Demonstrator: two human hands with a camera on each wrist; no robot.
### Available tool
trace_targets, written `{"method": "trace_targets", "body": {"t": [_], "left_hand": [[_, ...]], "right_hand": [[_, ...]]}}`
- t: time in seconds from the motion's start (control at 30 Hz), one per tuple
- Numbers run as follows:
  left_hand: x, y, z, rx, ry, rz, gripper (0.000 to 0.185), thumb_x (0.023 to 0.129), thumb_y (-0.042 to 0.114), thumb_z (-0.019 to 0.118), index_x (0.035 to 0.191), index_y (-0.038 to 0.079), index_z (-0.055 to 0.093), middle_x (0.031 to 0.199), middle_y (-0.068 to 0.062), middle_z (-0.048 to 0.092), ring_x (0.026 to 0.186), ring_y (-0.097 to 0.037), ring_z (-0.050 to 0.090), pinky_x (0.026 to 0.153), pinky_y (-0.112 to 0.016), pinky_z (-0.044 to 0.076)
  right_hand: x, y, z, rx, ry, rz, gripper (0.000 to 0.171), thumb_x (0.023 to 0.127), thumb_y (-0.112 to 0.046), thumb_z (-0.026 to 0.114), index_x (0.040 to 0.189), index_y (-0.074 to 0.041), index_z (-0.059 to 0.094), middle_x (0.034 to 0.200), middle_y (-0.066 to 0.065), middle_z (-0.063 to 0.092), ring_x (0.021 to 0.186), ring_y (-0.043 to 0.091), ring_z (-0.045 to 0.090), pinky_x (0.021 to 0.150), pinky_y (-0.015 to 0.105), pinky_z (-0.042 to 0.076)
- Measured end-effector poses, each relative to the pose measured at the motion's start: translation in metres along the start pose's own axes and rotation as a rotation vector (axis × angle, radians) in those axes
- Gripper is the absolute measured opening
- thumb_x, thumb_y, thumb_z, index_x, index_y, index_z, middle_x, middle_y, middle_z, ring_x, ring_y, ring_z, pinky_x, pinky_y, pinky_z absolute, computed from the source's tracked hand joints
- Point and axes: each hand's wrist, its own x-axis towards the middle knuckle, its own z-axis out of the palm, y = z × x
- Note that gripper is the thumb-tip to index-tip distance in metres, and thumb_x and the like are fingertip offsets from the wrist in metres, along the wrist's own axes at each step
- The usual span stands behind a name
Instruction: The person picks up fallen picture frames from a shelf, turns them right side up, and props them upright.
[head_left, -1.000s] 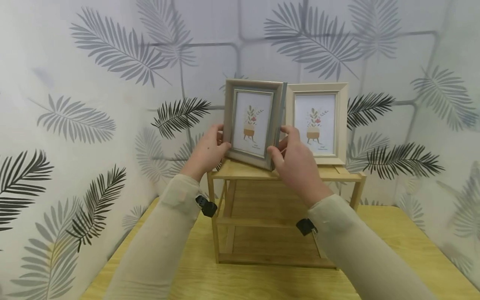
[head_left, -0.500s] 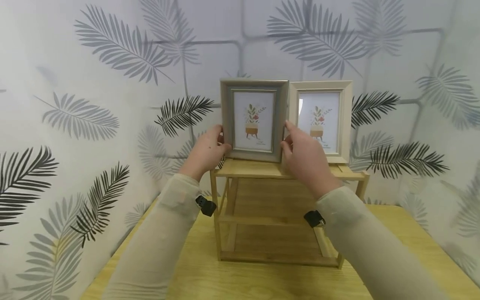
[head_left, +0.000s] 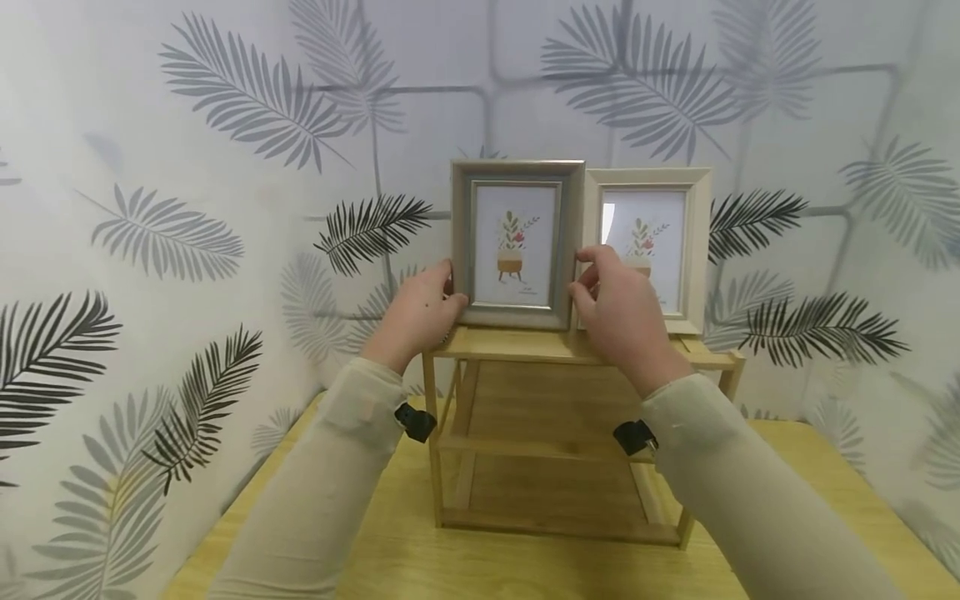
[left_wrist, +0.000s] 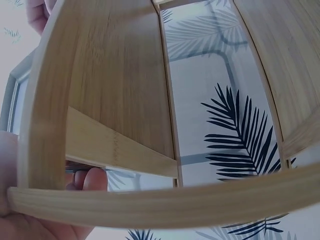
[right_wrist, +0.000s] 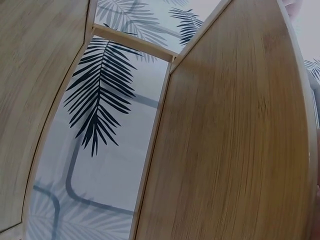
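A grey-brown picture frame (head_left: pixel 517 317) stands upright at the left on top of a wooden shelf rack (head_left: pixel 525 343), showing a print of a potted plant. My left hand (head_left: pixel 420 312) holds its lower left edge, thumb at the front and fingers partly hidden behind. At the right edge, my right hand (head_left: pixel 626 312) pinches the frame between thumb and index finger. A cream picture frame (head_left: pixel 697 250) with the same print stands close beside it, partly covered by my right hand. In the left wrist view, fingers (left_wrist: pixel 94 179) show beyond the rack's top board.
The rack has two lower tiers (head_left: pixel 555 492) and stands on a yellow wood-grain table (head_left: pixel 405 558). Close behind is a wall (head_left: pixel 420 133) with leaf patterns. Black straps (head_left: pixel 415 422) sit on both wrists.
The grey-brown frame has turned from an angled, tilted pose to facing forward and has come down level on the rack's top. Both hands moved with it; the right shifted slightly right.
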Motion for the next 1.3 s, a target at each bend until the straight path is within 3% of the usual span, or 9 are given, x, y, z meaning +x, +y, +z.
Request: {"method": "trace_targets", "body": {"t": [0.2, 0.37, 0.6, 0.77, 1.1, 1.3], "left_hand": [[-0.001, 0.001, -0.001, -0.006, -0.033, -0.010, 0.020, 0.104, 0.023, 0.052, 0.117, 0.008, 0.054, 0.116, -0.012, 0.061, 0.104, -0.028, 0.059, 0.089, -0.047, 0.050], [0.000, 0.000, -0.002, -0.008, -0.021, 0.001, 0.016, 0.103, 0.023, 0.053, 0.112, 0.009, 0.054, 0.115, -0.013, 0.062, 0.103, -0.029, 0.060, 0.087, -0.048, 0.050], [0.001, -0.001, 0.000, -0.023, -0.050, -0.036, 0.047, 0.104, 0.024, 0.052, 0.145, 0.002, 0.046, 0.131, -0.016, 0.059, 0.121, -0.032, 0.056, 0.101, -0.049, 0.046], [0.003, -0.001, 0.002, -0.052, -0.055, -0.045, 0.058, 0.104, 0.024, 0.053, 0.154, 0.000, 0.036, 0.137, -0.017, 0.057, 0.125, -0.031, 0.054, 0.104, -0.049, 0.044], [0.008, 0.002, 0.002, -0.057, -0.051, -0.038, 0.049, 0.104, 0.024, 0.052, 0.146, 0.002, 0.046, 0.133, -0.017, 0.059, 0.123, -0.031, 0.055, 0.103, -0.049, 0.045], [0.007, -0.001, 0.003, -0.066, -0.049, -0.039, 0.030, 0.103, 0.025, 0.052, 0.125, 0.005, 0.057, 0.127, -0.015, 0.061, 0.117, -0.031, 0.057, 0.098, -0.049, 0.047]], "right_hand": [[0.002, 0.002, -0.001, 0.000, -0.012, -0.011, 0.041, 0.099, -0.011, 0.064, 0.138, 0.000, 0.056, 0.095, 0.009, 0.065, 0.082, 0.023, 0.062, 0.074, 0.039, 0.055], [0.005, 0.001, 0.001, -0.018, -0.033, -0.014, 0.048, 0.098, -0.011, 0.065, 0.142, 0.001, 0.052, 0.094, 0.008, 0.066, 0.082, 0.023, 0.062, 0.073, 0.038, 0.054], [0.000, 0.000, 0.005, -0.037, -0.035, -0.019, 0.056, 0.096, -0.011, 0.066, 0.147, 0.001, 0.045, 0.093, 0.007, 0.066, 0.069, 0.021, 0.061, 0.062, 0.035, 0.053], [-0.002, 0.000, 0.004, -0.046, -0.033, -0.019, 0.062, 0.097, -0.010, 0.066, 0.152, -0.002, 0.039, 0.091, 0.005, 0.064, 0.064, 0.020, 0.056, 0.059, 0.034, 0.049], [-0.002, 0.003, 0.004, -0.082, -0.064, -0.023, 0.062, 0.096, -0.008, 0.064, 0.153, -0.003, 0.040, 0.086, 0.005, 0.062, 0.071, 0.021, 0.056, 0.065, 0.034, 0.050], [-0.006, 0.003, 0.005, -0.076, -0.075, -0.038, 0.061, 0.095, -0.007, 0.063, 0.152, -0.003, 0.042, 0.083, 0.003, 0.061, 0.069, 0.020, 0.055, 0.062, 0.033, 0.049]]}}
